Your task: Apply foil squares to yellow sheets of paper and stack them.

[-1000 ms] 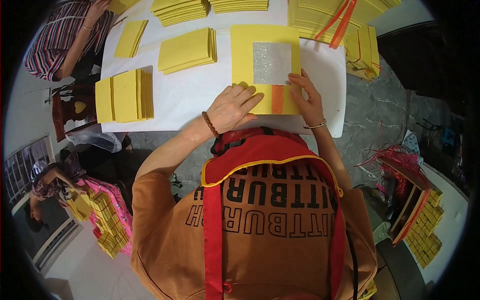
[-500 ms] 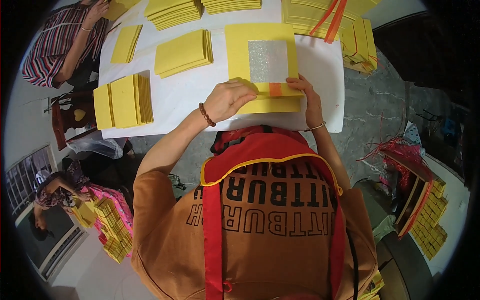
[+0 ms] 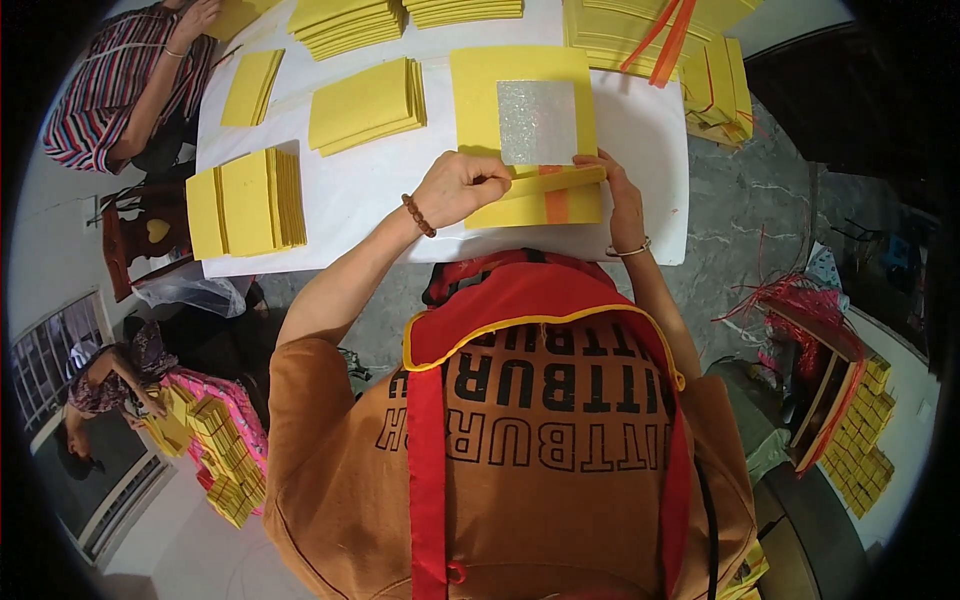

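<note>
A yellow paper sheet (image 3: 475, 100) with a silver foil square (image 3: 536, 122) lies before me at the near side of the table. Its near part is turned up into a narrow fold, and an orange strip shows below the fold on the yellow paper. My left hand (image 3: 455, 190), with a beaded bracelet on the wrist, pinches the fold's left end between thumb and fingers. At the right end, my right hand (image 3: 624, 200) rests its fingertips against the fold; its thumb is partly hidden. Whether other sheets lie beneath cannot be made out.
Stacks of folded yellow paper (image 3: 365, 105) stand left of the sheet and along the white table (image 3: 345, 215). Orange-red ribbons (image 3: 672, 45) lie over a stack at far right. A person in a striped top (image 3: 110, 110) works at far left; another person bends at lower left.
The near edge has been rolled upward, showing more of the orange strip below the fold. My left hand has shifted slightly; my right hand stays at the right end.
</note>
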